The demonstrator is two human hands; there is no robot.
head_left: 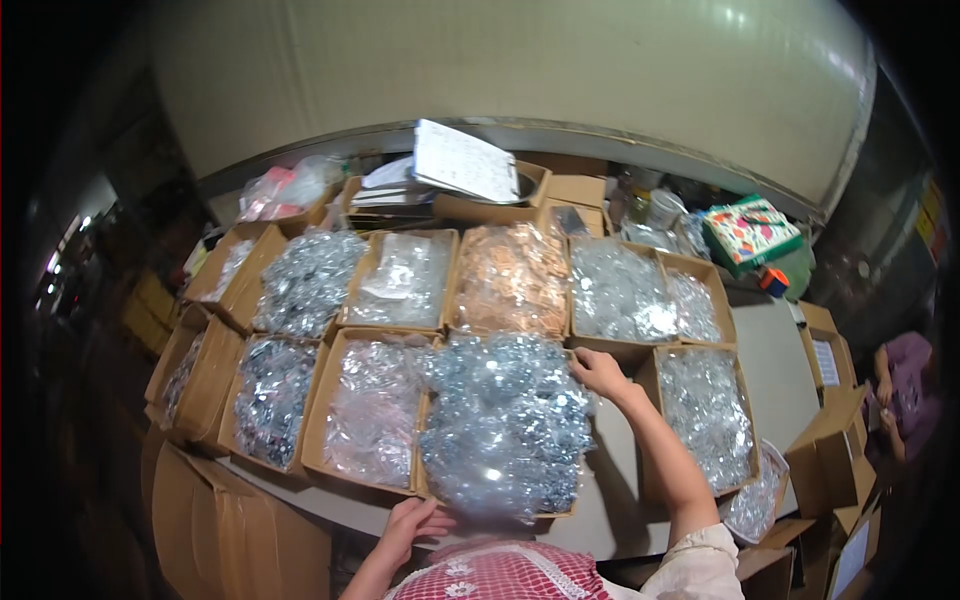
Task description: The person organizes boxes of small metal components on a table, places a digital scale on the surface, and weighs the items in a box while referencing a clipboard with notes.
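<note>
In front of me stands a cardboard box (pixel 548 517) heaped above its rim with clear plastic bags of small silvery metal pieces (pixel 505 425). My right hand (pixel 603 375) grips this box at its far right corner, fingers bent over the edge. At the near left corner, my left hand (pixel 412 527) holds the same box, thumb against the corner and fingers stretched along the front. The bags hide most of the box's walls.
Boxes of bagged silvery parts flank it, including one at left (pixel 365 410) and one at right (pixel 705 415). Behind lies a box of copper-coloured pieces (pixel 512 280). A clipboard (pixel 465 162) rests farther back. Grey tabletop (pixel 622 470) shows at right. Another person (pixel 908 390) is at far right.
</note>
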